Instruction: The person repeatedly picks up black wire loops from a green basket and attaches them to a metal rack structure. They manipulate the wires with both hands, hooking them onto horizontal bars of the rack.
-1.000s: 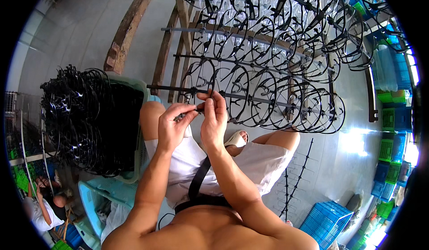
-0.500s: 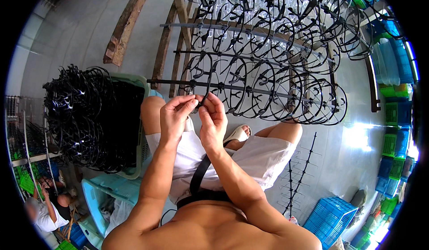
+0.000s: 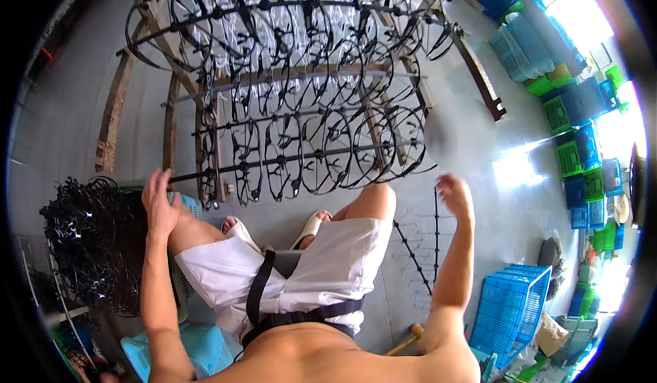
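Observation:
My left hand (image 3: 161, 203) is at the left end of the nearest black rod (image 3: 274, 160), fingers stretched out. Whether its fingertips touch the rod end cannot be made out. Over on the right, my right hand (image 3: 455, 197) is raised beyond the rod's other end, fingers half bent and apart, with nothing visible in them. Thin black looped frames (image 3: 303, 151) hang in a row along that rod. More rods with similar black loops lie behind it, and glossy clear or whitish strips (image 3: 274, 34) show among the farthest ones.
Wooden beams (image 3: 118, 119) support the rods. A big heap of black loops (image 3: 89, 246) rises at my left, above a light-blue crate (image 3: 205, 352). On the right are a blue basket (image 3: 510, 314), bare thin rods (image 3: 436, 239), a mallet-like tool (image 3: 415, 332) and stacked blue and green crates (image 3: 575, 160).
My hands were together, pinching a black loop at the near rod; now they are wide apart and off it. The view has turned, so the rack appears farther left.

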A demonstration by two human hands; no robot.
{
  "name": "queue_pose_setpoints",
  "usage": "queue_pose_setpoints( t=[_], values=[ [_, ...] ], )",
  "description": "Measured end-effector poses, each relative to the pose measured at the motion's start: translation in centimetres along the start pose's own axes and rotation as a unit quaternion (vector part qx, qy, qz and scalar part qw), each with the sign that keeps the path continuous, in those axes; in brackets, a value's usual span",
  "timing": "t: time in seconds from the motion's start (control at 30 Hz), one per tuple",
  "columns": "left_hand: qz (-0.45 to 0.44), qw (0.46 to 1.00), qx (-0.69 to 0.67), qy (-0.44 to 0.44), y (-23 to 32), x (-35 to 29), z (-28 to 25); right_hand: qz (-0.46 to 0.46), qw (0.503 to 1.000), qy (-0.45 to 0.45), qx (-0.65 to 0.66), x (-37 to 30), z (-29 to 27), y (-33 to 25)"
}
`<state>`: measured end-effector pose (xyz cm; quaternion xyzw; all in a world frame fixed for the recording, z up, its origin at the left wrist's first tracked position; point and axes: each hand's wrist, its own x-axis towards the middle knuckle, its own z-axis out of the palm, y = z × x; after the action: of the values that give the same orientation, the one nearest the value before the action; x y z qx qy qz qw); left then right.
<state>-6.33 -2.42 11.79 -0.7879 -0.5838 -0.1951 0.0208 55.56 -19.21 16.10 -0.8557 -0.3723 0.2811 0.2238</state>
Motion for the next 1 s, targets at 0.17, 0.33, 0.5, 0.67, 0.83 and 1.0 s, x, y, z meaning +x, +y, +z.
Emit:
queue_pose_setpoints(
  t=[0.17, 0.33, 0.5, 0.67, 0.83, 1.0],
  values=[
    [-0.072, 0.988, 0.065, -0.120, -2.6, 3.1, 3.2, -0.415, 0.804, 0.259, -0.338, 12.3, 2.2, 2.3],
    [0.084, 0.987, 0.138, -0.020, -2.3, 3.7, 0.3, -0.363, 0.844, 0.180, -0.351, 15.0, 2.8, 1.7],
    [0.149, 0.935, 0.180, 0.268, 3.1, 0.6, -16.1, -0.460, 0.686, 0.498, -0.263, 12.3, -2.8, 3.8],
    [0.170, 0.829, 0.287, 0.449, 9.8, 10.8, -39.0, -0.416, 0.483, 0.733, -0.237, 1.4, -16.5, -6.5],
    [0.197, 0.821, 0.228, 0.485, 9.7, 20.4, -52.3, -0.401, 0.636, 0.613, -0.243, -0.6, -29.3, -15.8],
    [0.100, 0.904, 0.214, 0.357, 7.1, 23.1, -51.9, -0.538, 0.552, 0.597, -0.221, -2.7, -35.5, -26.2]
  ],
)
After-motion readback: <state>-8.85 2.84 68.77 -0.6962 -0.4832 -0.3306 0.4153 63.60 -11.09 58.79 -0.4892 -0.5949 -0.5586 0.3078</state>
